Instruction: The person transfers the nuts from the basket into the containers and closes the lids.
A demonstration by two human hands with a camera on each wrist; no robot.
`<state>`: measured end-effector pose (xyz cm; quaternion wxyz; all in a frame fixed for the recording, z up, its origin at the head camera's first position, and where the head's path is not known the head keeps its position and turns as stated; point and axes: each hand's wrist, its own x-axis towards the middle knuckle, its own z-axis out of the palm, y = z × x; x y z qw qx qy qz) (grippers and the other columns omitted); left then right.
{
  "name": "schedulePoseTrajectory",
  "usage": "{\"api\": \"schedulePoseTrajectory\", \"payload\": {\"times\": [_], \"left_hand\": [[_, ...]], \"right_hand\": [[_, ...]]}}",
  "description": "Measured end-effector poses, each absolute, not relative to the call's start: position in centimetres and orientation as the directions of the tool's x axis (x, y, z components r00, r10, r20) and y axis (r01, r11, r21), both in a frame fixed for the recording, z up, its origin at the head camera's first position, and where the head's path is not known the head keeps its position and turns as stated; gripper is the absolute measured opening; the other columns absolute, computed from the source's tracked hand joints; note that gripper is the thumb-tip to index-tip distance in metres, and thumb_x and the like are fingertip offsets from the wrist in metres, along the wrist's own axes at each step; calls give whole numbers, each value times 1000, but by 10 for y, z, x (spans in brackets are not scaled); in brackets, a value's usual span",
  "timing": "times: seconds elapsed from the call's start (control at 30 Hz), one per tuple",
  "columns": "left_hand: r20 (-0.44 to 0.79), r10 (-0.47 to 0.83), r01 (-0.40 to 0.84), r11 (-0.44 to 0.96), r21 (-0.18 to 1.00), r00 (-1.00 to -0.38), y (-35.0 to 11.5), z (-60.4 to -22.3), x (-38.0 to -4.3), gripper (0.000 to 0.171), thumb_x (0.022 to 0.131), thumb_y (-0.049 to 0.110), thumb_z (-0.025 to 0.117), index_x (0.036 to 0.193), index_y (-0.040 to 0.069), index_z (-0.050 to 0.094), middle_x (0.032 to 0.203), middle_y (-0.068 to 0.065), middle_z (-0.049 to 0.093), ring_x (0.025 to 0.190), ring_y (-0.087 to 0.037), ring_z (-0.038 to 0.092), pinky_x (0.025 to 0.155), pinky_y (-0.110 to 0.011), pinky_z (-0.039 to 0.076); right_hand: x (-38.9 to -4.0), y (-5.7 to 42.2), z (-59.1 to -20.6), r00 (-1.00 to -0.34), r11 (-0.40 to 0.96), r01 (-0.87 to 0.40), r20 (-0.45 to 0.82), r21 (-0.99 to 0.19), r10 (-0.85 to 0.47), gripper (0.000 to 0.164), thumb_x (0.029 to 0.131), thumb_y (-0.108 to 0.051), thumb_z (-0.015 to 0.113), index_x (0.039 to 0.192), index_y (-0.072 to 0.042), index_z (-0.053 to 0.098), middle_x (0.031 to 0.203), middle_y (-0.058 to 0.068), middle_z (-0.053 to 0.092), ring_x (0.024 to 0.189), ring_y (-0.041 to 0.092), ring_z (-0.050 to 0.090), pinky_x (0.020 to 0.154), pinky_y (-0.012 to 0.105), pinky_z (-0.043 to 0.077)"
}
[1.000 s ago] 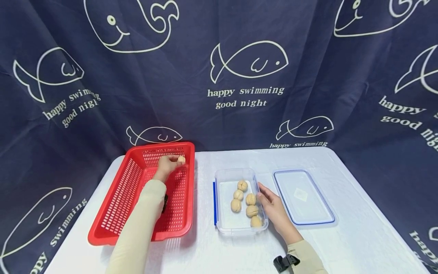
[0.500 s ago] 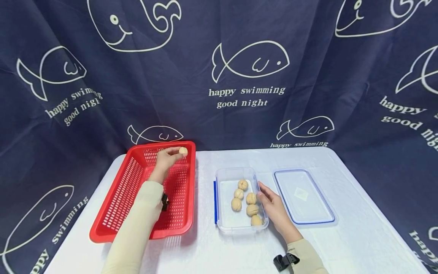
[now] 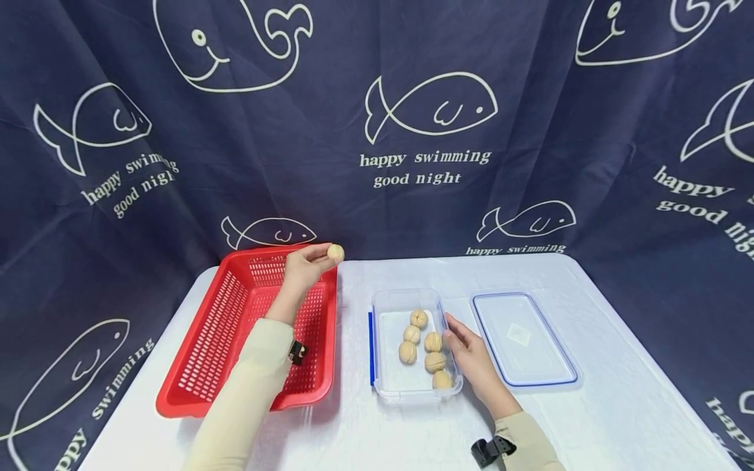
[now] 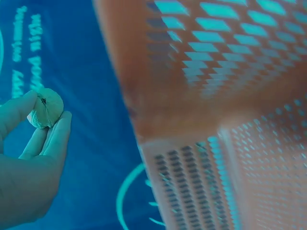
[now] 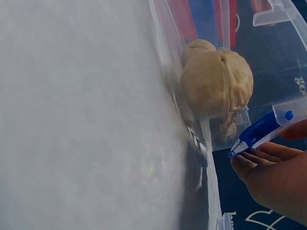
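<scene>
My left hand pinches a walnut between thumb and fingertips, above the back right corner of the red plastic basket. In the left wrist view, that walnut shows its pale, seamed shell, apart from the basket wall. My right hand holds the right side of a clear plastic container, thumb at its rim. Several walnuts lie inside in two rows. The right wrist view shows the fingers at a blue latch, with walnuts seen through the wall.
A clear lid with a blue seal lies flat to the right of the container. Another blue latch hangs along the container's left side. The white-covered table ends at a dark blue fish-print curtain.
My left hand has lifted the walnut from inside the basket, up and rightward to the back right rim. The right hand and the container have stayed in place.
</scene>
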<state>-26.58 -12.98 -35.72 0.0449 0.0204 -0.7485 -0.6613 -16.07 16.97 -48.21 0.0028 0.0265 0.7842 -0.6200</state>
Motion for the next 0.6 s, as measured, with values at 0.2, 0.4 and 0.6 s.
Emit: {"api": "schedulePoseTrajectory", "payload": {"times": [0.2,0.4,0.6], "left_hand": [[63,-54,58,84,995,-997,-110,-345,-253,41,81,-4,73,121,-2,64,117,-21,65,104,-23,66,87,-26,52],[99,-12,98,60,993,-995,-92,-335,-237,40,80,-3,74,120,-1,65,115,-19,67,101,-20,67,89,-28,52],[125,31,126,41,991,-992,-78,-328,-220,40,80,-3,74,119,1,66,113,-16,68,102,-21,67,88,-28,53]], "right_hand": [[-161,170,-482,-999,232,44,-36,-972,41,47,102,-15,47,146,-4,37,151,17,35,139,30,32,112,37,28],[-161,170,-482,-999,230,41,-33,-972,41,47,102,-15,47,146,-3,37,151,17,35,139,30,32,112,37,28],[-161,170,-483,-999,223,40,-32,-974,37,47,102,-14,46,146,-3,37,151,17,35,139,30,32,112,37,28]]}}
